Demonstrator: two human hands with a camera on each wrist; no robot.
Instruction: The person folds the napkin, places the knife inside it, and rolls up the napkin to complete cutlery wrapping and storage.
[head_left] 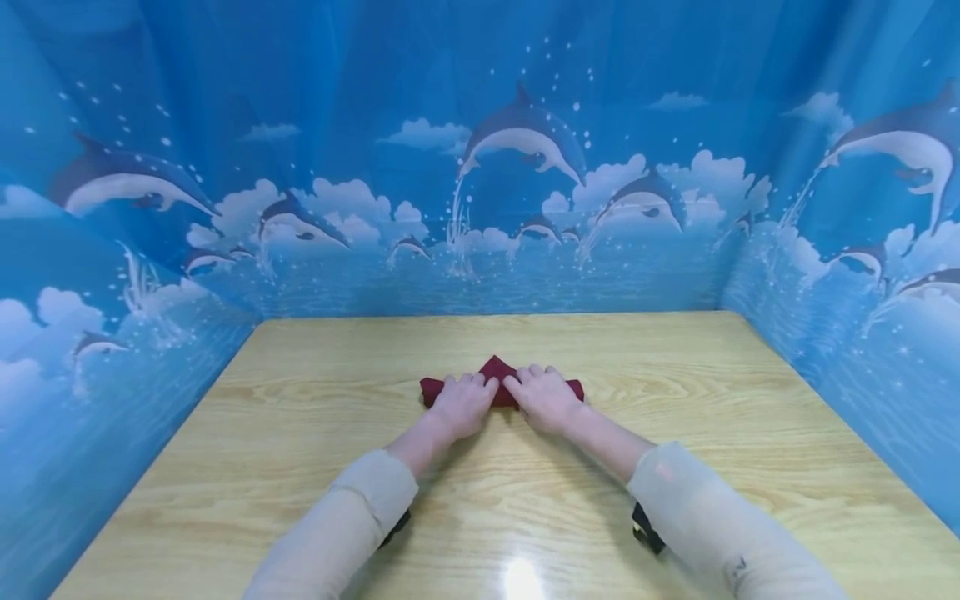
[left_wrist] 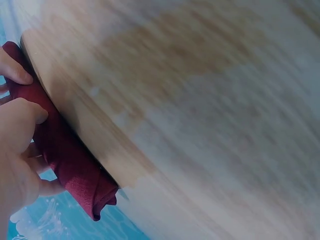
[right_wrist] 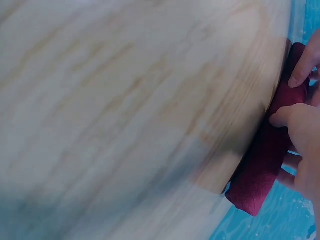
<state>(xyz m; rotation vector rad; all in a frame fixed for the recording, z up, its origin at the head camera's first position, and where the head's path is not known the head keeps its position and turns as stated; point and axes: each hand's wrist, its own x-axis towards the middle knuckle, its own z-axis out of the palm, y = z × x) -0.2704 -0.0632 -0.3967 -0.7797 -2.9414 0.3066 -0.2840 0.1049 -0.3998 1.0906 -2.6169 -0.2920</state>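
Note:
A dark red cloth (head_left: pixel 497 372), rolled into a long bundle, lies crosswise on the table, with a pointed flap sticking out on its far side. My left hand (head_left: pixel 467 403) grips the roll left of its middle, thumb on the near side and fingers over the far side. Just to the right, my right hand (head_left: pixel 547 400) holds it the same way; the two thumbs nearly meet. In the left wrist view the cloth (left_wrist: pixel 82 172) ends in loose folded layers. The right wrist view shows the other end of the cloth (right_wrist: pixel 257 165), more evenly rolled. Both hands hide part of the roll.
The wood-grain table (head_left: pixel 300 467) stretches out around the cloth. Blue curtains (head_left: pixel 360 100) printed with dolphins and clouds stand along its back and both sides. Dark straps (head_left: pixel 647 530) show under the forearms, and light sleeves (head_left: pixel 697 500) cover the arms.

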